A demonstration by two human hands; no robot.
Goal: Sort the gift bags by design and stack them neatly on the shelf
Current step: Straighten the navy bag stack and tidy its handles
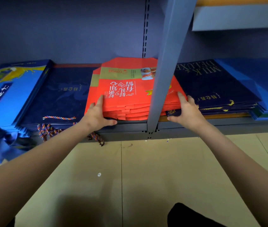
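Down on the shelf [130,126], the red bags [126,97] sit stacked between two dark blue piles. Her left hand [97,113] and right hand [187,110], well apart, clamp the stack's two sides, fingers on top and thumbs beneath.

Shelf [130,126] runs across, low, floor [146,177] in front. Four-ish bag piles flat on it, side by side: far-left pile [7,95], next pile [56,95] beside it with cord handles [48,130] hanging over front edge. Middle stack [121,95] sits behind upright post [162,79], left hand [97,115] and right hand [187,110] at its front corners. Right of post, another pile [212,84], then far-right pile [261,82]. Upper shelf [236,17] top right.
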